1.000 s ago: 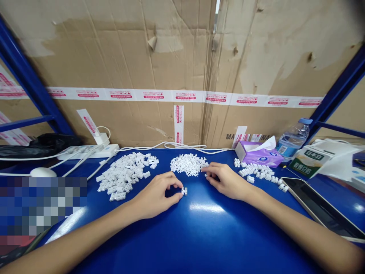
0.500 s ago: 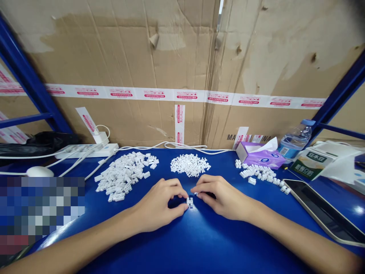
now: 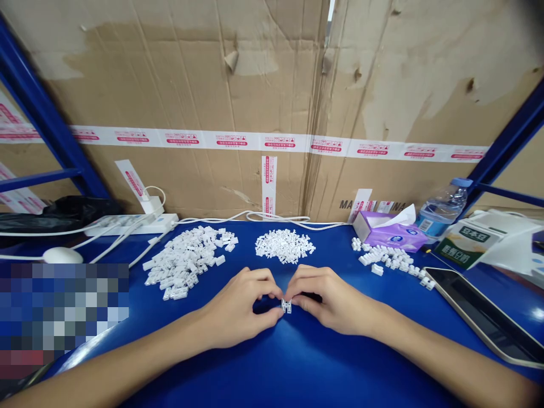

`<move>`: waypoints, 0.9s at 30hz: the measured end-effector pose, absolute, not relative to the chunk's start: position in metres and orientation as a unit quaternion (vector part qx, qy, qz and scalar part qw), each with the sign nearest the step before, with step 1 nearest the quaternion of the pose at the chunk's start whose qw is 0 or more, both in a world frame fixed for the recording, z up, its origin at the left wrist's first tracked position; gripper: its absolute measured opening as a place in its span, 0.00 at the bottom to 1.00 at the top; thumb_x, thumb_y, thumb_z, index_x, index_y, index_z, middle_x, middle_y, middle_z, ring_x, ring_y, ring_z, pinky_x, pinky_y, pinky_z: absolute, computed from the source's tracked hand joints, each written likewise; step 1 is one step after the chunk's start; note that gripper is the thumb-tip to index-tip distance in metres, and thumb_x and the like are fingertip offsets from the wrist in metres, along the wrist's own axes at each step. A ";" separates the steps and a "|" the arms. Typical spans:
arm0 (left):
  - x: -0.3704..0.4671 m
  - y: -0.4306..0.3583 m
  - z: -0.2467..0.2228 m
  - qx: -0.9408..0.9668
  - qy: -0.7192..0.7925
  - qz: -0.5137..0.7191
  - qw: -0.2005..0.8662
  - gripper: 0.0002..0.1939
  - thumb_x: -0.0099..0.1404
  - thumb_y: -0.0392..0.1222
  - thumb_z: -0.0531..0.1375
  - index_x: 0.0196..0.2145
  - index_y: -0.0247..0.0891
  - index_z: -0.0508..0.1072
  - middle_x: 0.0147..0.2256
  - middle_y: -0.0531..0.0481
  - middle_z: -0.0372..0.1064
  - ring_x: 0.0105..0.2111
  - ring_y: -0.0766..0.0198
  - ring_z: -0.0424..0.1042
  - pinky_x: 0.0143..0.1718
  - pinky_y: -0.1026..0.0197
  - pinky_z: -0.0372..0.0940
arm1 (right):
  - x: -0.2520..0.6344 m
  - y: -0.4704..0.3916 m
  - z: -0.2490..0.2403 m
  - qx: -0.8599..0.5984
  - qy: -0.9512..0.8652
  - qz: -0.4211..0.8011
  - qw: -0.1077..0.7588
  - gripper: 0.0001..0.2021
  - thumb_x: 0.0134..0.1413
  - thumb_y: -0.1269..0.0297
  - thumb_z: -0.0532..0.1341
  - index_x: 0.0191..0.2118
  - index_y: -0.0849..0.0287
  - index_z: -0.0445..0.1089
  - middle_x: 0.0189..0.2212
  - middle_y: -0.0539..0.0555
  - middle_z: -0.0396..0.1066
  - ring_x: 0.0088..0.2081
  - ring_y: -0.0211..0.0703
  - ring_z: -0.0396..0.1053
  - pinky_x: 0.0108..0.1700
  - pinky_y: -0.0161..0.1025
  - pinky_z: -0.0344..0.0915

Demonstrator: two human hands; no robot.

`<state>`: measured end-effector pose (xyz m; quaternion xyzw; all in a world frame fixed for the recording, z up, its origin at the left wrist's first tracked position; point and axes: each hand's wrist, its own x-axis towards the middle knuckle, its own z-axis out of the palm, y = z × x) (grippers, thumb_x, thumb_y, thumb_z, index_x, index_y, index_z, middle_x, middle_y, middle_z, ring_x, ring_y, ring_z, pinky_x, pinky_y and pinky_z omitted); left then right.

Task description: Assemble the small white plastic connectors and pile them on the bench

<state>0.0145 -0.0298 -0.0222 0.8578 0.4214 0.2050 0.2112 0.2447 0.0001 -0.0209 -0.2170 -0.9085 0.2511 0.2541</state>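
Between the thumb and fingers of my left hand (image 3: pixel 244 306) is a small white plastic block (image 3: pixel 286 306) with slots. My right hand (image 3: pixel 329 294) is pinched at the block's upper right, fingertips touching it. The tiny white plastic piece in that pinch is mostly covered by the fingers. Beyond my left hand lies a heap of larger white plastic blocks (image 3: pixel 182 258). A pile of tiny white plastic pieces (image 3: pixel 284 245) sits straight ahead of both hands. Several similar white blocks (image 3: pixel 393 259) are grouped farther right.
A purple tissue pack (image 3: pixel 393 233), a water bottle (image 3: pixel 444 209) and a green-white carton (image 3: pixel 467 241) stand at the back right. A phone (image 3: pixel 488 314) lies before them. A power strip (image 3: pixel 127 225) with white cables is back left. Cardboard (image 3: pixel 191 85) walls off the blue table's rear.
My right hand has moved slightly left, bringing the tiny white piece from beside the block to its top. My left hand keeps its pinch on the block.
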 end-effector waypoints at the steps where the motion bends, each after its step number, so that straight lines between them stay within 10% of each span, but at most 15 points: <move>1: 0.015 -0.030 -0.022 0.858 0.421 0.206 0.211 0.03 0.65 0.41 0.64 0.38 0.44 0.78 0.37 0.54 0.72 0.32 0.62 0.69 0.42 0.54 0.57 | 0.245 -0.001 -0.021 -0.213 -0.909 0.249 0.257 0.10 0.65 0.75 0.59 0.43 0.56 0.77 0.38 0.54 0.76 0.40 0.42 0.72 0.44 0.40 0.70; 27: 0.015 -0.030 -0.021 0.860 0.418 0.207 0.208 0.04 0.64 0.38 0.64 0.37 0.42 0.78 0.37 0.55 0.72 0.33 0.64 0.69 0.41 0.55 0.56 | 0.244 -0.003 -0.023 -0.191 -0.921 0.203 0.273 0.12 0.56 0.79 0.60 0.40 0.60 0.78 0.35 0.54 0.75 0.38 0.42 0.70 0.40 0.40 0.68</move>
